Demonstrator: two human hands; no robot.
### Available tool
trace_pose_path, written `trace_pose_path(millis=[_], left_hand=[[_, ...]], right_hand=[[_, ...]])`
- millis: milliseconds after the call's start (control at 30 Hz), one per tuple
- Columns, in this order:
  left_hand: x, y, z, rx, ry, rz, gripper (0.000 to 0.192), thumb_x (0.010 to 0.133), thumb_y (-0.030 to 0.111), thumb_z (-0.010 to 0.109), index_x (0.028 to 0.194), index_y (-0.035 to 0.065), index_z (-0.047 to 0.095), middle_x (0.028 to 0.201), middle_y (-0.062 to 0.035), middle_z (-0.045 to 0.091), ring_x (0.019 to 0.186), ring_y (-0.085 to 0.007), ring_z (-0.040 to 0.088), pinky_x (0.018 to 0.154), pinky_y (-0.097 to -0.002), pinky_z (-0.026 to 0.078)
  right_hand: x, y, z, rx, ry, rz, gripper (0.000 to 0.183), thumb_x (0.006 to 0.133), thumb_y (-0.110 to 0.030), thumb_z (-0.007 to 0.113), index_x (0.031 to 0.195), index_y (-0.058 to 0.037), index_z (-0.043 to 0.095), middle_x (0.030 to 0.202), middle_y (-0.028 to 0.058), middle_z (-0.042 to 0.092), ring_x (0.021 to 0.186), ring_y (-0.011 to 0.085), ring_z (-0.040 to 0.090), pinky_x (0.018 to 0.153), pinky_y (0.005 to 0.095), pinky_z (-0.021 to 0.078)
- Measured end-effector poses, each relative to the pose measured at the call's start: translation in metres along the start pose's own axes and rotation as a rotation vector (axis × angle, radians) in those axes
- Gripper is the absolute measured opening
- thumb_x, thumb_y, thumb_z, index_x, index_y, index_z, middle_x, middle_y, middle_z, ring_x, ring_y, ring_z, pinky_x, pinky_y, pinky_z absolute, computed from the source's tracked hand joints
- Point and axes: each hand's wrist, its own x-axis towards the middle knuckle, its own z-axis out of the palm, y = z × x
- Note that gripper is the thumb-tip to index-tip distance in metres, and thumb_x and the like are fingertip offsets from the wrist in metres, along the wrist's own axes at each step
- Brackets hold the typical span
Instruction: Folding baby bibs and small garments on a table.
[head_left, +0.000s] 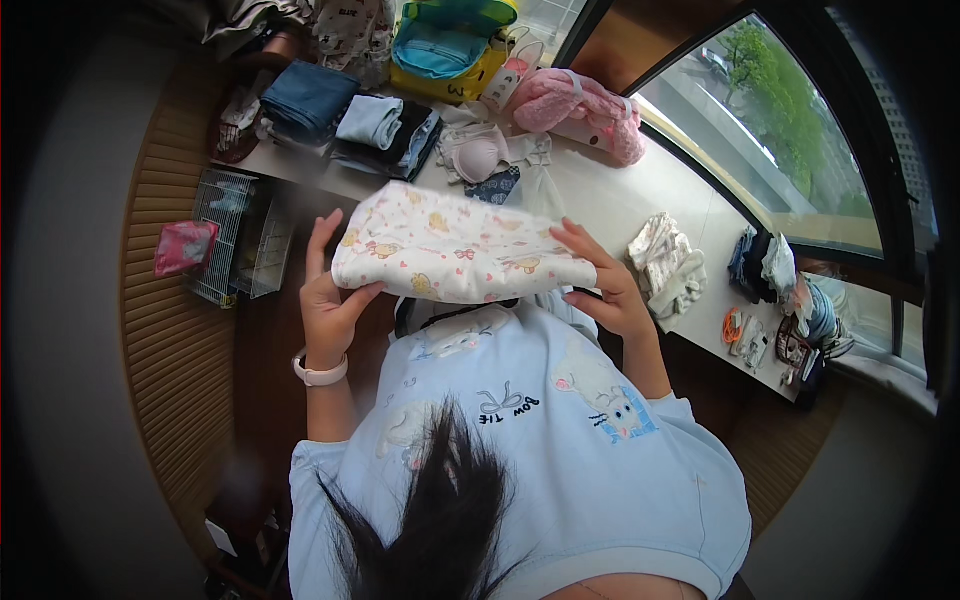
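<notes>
A white cloth garment printed with small animals, bows and hearts is stretched between my two hands, folded, above the near edge of the counter. Its left end is pinched by my left hand, thumb on top, a pale watch band on that wrist. My right hand grips the other end between thumb and fingers. Just beyond the cloth lie a pale pink bra and a dark blue patterned cloth. Folded jeans and a stack of dark folded clothes with a pale folded piece sit to the left.
The white counter runs below a window. On it stand a yellow and blue bag, a pink fluffy item, a cream garment pile, an orange cable and more clothes. A wire cage is at the left.
</notes>
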Motion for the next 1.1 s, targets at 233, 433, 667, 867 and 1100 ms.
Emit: trace_pose_path(millis=[233, 433, 667, 867, 1100], left_hand=[[0.010, 0.018, 0.005, -0.415, -0.137, 0.152, 0.081, 0.065, 0.011, 0.074, 0.128, -0.0040, 0.027, 0.142, -0.0156, 0.009, 0.118, -0.0229, 0.038, 0.094, -0.0349, 0.036], [0.029, 0.020, -0.023, -0.430, -0.112, 0.101, 0.084, 0.060, -0.007, 0.067, 0.130, -0.0014, 0.021, 0.125, -0.0160, 0.038, 0.110, -0.0265, 0.045, 0.092, -0.0386, 0.039], [0.035, -0.047, 0.026, -1.511, -0.147, -0.586, 0.061, 0.072, 0.017, 0.053, 0.126, -0.0013, 0.031, 0.122, -0.0212, 0.043, 0.107, -0.0334, 0.048, 0.093, -0.0432, 0.038], [0.026, -0.046, 0.048, -1.285, -0.049, -0.498, 0.079, 0.057, -0.014, 0.053, 0.128, 0.0051, 0.026, 0.118, -0.0185, 0.044, 0.110, -0.0323, 0.046, 0.093, -0.0434, 0.039], [0.014, -0.029, 0.044, -1.475, 0.046, -0.452, 0.073, 0.065, -0.004, 0.056, 0.130, 0.0061, 0.023, 0.122, -0.0166, 0.042, 0.111, -0.0308, 0.045, 0.094, -0.0439, 0.038]], right_hand=[[0.016, -0.002, -0.001, 0.209, -0.098, -0.062, 0.057, 0.063, 0.006, 0.064, 0.117, 0.0020, 0.047, 0.125, 0.0156, 0.044, 0.119, 0.0280, 0.038, 0.101, 0.0400, 0.0236], [0.058, -0.022, -0.024, 0.434, 0.031, -0.197, 0.089, 0.060, 0.011, 0.067, 0.134, -0.0033, 0.021, 0.127, 0.0101, 0.041, 0.115, 0.0181, 0.041, 0.093, 0.0328, 0.0345], [0.098, 0.036, -0.007, 1.293, 0.263, 0.291, 0.055, 0.081, -0.022, 0.051, 0.128, -0.0019, 0.033, 0.124, 0.0162, 0.044, 0.113, 0.0278, 0.045, 0.094, 0.0384, 0.0371], [0.060, 0.083, 0.020, 1.743, 0.127, 0.521, 0.048, 0.083, -0.028, 0.046, 0.122, 0.0001, 0.040, 0.120, 0.0185, 0.047, 0.107, 0.0323, 0.049, 0.094, 0.0450, 0.0364], [0.061, 0.050, 0.011, 1.131, 0.052, 0.536, 0.053, 0.069, 0.003, 0.060, 0.118, -0.0005, 0.040, 0.107, 0.0148, 0.053, 0.095, 0.0235, 0.056, 0.079, 0.0358, 0.0492]])
